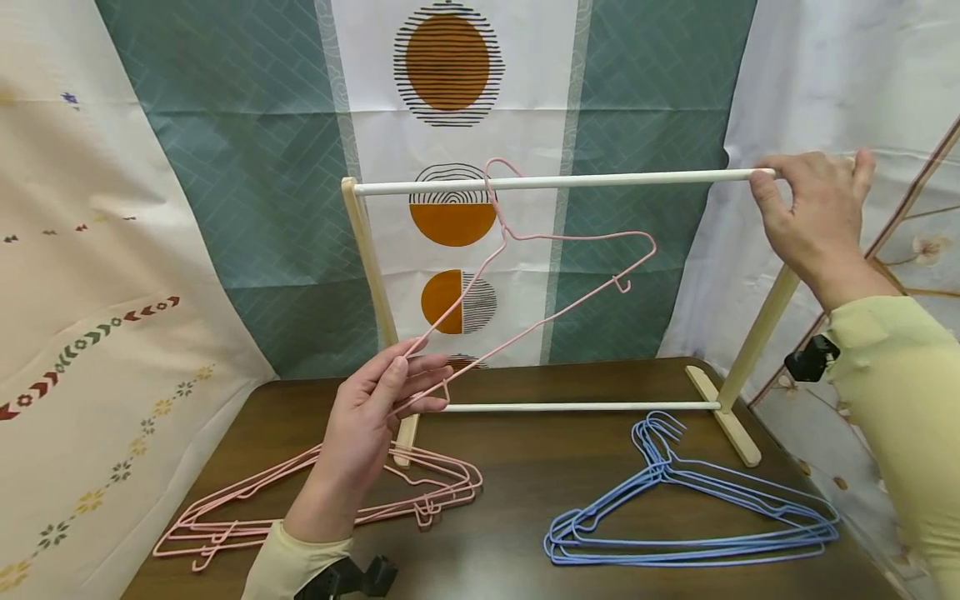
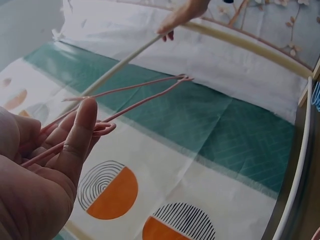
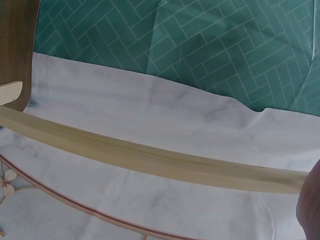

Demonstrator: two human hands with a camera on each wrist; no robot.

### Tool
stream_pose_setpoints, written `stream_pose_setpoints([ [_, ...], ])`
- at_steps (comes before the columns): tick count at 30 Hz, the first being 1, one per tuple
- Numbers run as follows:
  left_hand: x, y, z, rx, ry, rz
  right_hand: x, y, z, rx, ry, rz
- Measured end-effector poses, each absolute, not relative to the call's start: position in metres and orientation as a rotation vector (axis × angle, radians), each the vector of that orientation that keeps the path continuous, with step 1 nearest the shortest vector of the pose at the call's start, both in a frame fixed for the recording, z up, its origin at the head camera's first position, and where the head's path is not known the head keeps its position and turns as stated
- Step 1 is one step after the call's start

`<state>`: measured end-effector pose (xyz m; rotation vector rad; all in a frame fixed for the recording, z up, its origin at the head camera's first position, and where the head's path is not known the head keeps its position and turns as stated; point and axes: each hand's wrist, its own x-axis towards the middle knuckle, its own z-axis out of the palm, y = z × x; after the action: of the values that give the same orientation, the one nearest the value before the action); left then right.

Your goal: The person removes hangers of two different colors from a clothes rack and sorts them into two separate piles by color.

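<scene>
In the head view a pink clothes hanger (image 1: 564, 237) tilts in front of a clothes rack. My left hand (image 1: 375, 408) pinches one lower end of it between thumb and fingers. The hanger's hook overlaps the rack's white top rod (image 1: 630, 178); I cannot tell whether it rests on it. My right hand (image 1: 821, 217) grips the right end of that rod, where it meets the wooden post (image 1: 761, 333). The left wrist view shows the pink hanger (image 2: 145, 100) between my left fingers. Only part of the right hand (image 3: 311, 205) appears in the right wrist view.
Several pink hangers (image 1: 225, 527) lie overlapping at the table's left. Several blue hangers (image 1: 663, 475) lie stacked at the right. The rack's lower white rod (image 1: 570, 407) and wooden feet (image 1: 723, 417) stand on the brown table (image 1: 502, 533). Patterned cloths (image 1: 637, 67) hang behind and at the sides.
</scene>
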<state>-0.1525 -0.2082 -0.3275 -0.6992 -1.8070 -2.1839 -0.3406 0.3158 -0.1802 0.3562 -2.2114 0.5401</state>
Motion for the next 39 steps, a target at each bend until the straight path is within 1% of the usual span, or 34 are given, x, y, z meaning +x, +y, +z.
stream_pose_setpoints([
  [6, -0.152, -0.213, -0.326, -0.698, -1.785, -2.183, -0.333, 0.326, -0.182, 0.332, -2.217, 0.534],
  [11, -0.149, -0.224, -0.324, -0.71, -1.794, -2.159, -0.334, 0.327, -0.183, 0.335, -2.214, 0.545],
  [20, -0.135, -0.262, -0.328, -0.707, -1.807, -2.19, -0.338, 0.32, -0.181, 0.35, -2.201, 0.547],
  [24, -0.131, -0.282, -0.333, -0.75, -1.808, -2.228, -0.339, 0.319, -0.181, 0.347, -2.202, 0.547],
  [34, -0.116, -0.33, -0.353, -0.848, -1.798, -2.399, -0.341, 0.316, -0.181, 0.349, -2.218, 0.541],
  [39, -0.111, -0.347, -0.364, -0.822, -1.86, -2.432, -0.342, 0.317, -0.181, 0.347, -2.219, 0.533],
])
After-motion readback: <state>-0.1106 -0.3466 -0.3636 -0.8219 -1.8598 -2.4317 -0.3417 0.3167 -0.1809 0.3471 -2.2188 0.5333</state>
